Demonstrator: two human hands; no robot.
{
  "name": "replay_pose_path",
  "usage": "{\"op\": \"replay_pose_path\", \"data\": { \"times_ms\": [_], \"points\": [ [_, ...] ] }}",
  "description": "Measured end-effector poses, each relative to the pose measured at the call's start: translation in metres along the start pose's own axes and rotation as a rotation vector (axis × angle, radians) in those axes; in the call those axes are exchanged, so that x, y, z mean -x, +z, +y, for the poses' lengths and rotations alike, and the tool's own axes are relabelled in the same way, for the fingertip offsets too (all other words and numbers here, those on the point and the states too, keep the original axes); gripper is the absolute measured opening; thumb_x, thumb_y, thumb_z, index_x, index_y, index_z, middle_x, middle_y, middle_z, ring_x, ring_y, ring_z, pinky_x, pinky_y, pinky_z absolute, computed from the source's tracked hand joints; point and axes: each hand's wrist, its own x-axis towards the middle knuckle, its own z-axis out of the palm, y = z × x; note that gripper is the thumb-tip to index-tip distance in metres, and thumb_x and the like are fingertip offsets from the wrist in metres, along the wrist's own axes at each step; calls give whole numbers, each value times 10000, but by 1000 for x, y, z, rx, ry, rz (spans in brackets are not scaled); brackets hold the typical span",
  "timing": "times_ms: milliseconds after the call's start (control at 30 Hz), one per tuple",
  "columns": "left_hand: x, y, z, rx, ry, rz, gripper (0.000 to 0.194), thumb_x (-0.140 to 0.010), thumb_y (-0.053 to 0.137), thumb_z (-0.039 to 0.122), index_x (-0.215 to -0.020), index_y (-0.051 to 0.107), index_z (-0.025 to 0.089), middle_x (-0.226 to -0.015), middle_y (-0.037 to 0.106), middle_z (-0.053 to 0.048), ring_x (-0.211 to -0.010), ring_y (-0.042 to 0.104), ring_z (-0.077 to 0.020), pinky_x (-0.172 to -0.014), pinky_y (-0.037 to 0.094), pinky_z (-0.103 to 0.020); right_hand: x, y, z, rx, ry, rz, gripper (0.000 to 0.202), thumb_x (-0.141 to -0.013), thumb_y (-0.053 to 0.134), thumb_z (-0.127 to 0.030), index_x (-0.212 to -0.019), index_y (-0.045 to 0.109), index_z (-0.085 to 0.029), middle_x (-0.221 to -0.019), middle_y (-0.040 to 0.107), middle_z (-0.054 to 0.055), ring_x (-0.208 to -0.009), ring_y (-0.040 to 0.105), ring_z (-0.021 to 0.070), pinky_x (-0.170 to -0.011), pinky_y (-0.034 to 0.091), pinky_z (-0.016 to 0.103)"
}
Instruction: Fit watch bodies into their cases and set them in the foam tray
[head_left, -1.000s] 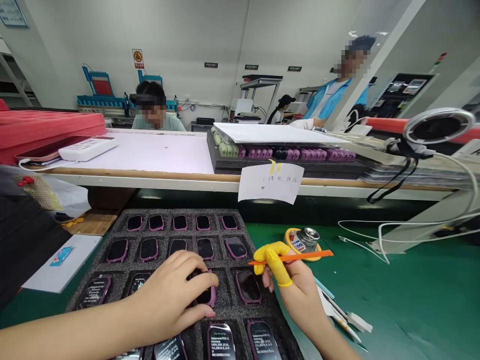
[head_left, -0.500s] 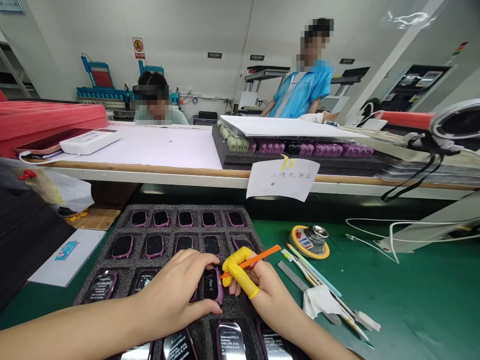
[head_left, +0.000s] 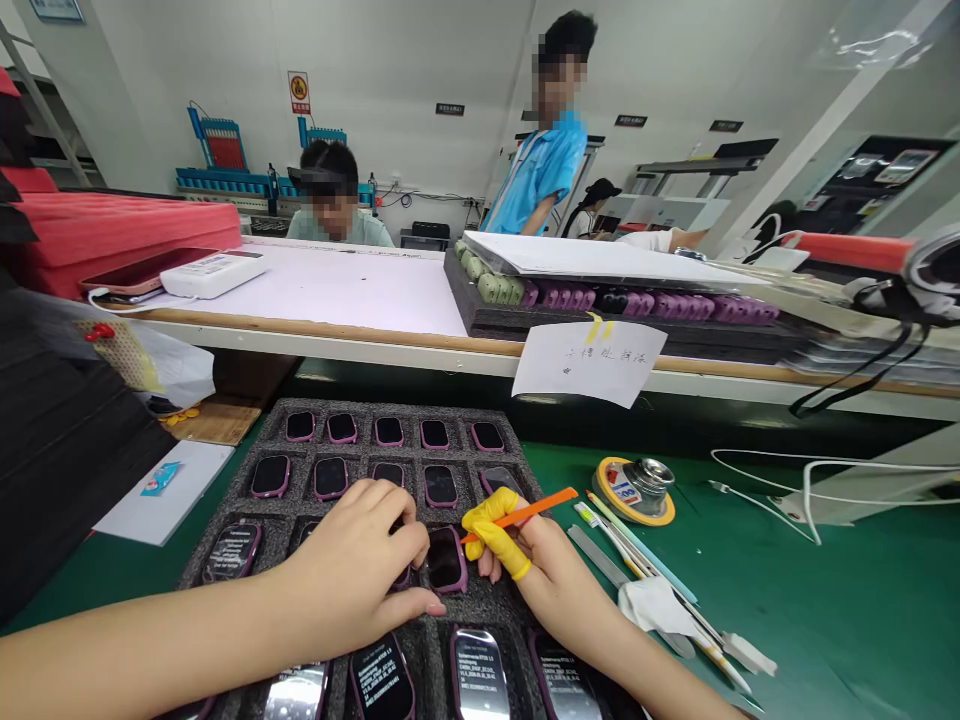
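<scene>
- The left hand [head_left: 360,575] is resting on the grey foam tray [head_left: 517,470], its fingers [head_left: 397,510] curling down and pinching the left edge of a purple-rimmed smartwatch body [head_left: 446,558] that is sitting in a middle-row pocket.
- The right hand [head_left: 547,580] is lying just right of that watch, its yellow-cotted finger and thumb pinching an orange pry stick [head_left: 525,513] whose tip is pointing at the watch's right edge.
- Nearest the camera, more watch bodies are lying back-up; farther pockets are holding them screen-up.
- On the green counter [head_left: 825,600] to the right, thin hand tools [head_left: 637,550] and a white wipe [head_left: 660,605] are lying beside a yellow-rimmed dispenser [head_left: 634,487].
- Beyond, a paper note [head_left: 589,362] is hanging from a raised shelf carrying another loaded tray [head_left: 600,310].
- Farthest back, one person is sitting and another in blue is standing.
</scene>
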Motion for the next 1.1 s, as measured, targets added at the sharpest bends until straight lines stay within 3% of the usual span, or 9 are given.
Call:
{"op": "replay_pose_path", "data": {
  "times_ms": [133, 200, 400, 600, 800, 933, 1000, 1100],
  "points": [
    [11, -6, -8, -107, 108, -84, 181, -968, 570, 354, -940, 626, 185, -1023, 601, -81, -1006, 557, -294, -872, 490, -494, -5, -2, -9, -38, 9, 48, 571, -849, 533, -758, -803, 594, -192, -654, 627, 27, -580, 600, 150, -570, 504, 286],
    [18, -9, -12, -105, 81, -86, 170, -965, 575, 358, -969, 635, 199, -1024, 595, -81, -1008, 559, -292, -879, 491, -495, -9, 1, -18, -59, -8, 49, 538, -842, 570, -735, -820, 595, -199, -657, 612, 14, -605, 596, 150, -584, 504, 282],
    [41, -7, -21, 91, -52, 26, 230, -934, 645, 357, -1141, 596, 269, -1156, 627, -61, -1119, 574, -266, -960, 485, -454, -20, 25, -39, -153, -8, -138, 490, -829, 639, -687, -827, 598, -199, -706, 611, -1, -667, 611, 139, -610, 509, 259],
    [49, -1, -26, 84, 22, 136, 222, -931, 659, 335, -1132, 599, 262, -1127, 695, -41, -1094, 621, -243, -963, 489, -422, -28, 50, -23, -255, 80, -142, 599, -798, 581, -780, -906, 540, -192, -761, 658, 17, -693, 652, 152, -709, 565, 326],
    [51, 3, -26, 212, -152, 159, 455, -840, 767, 346, -1207, 514, 255, -1159, 686, -37, -1094, 625, -237, -945, 522, -403, -25, 55, -12, -234, 75, -152, 601, -779, 605, -780, -900, 549, -194, -783, 667, 35, -721, 677, 176, -750, 576, 365],
    [50, 0, -26, 221, -168, 125, 489, -846, 756, 363, -1243, 490, 259, -1199, 664, -46, -1132, 599, -244, -964, 503, -415, -24, 53, -12, -213, 38, -175, 537, -837, 588, -731, -895, 553, -199, -800, 660, 36, -727, 665, 167, -754, 569, 353],
    [49, -7, -26, 176, -166, 131, 444, -850, 742, 413, -1195, 521, 242, -1177, 659, -57, -1114, 591, -256, -959, 486, -433, -25, 53, -12, -209, 27, -181, 516, -853, 580, -718, -893, 551, -205, -805, 657, 32, -730, 661, 167, -755, 565, 354],
    [49, -17, -27, 44, -175, 117, 227, -913, 644, 449, -920, 594, 227, -1041, 665, -44, -996, 598, -253, -897, 462, -439, -25, 55, -12, -201, 29, -160, 532, -850, 562, -738, -887, 537, -208, -798, 639, 22, -710, 649, 159, -733, 556, 348]
  ]
}}
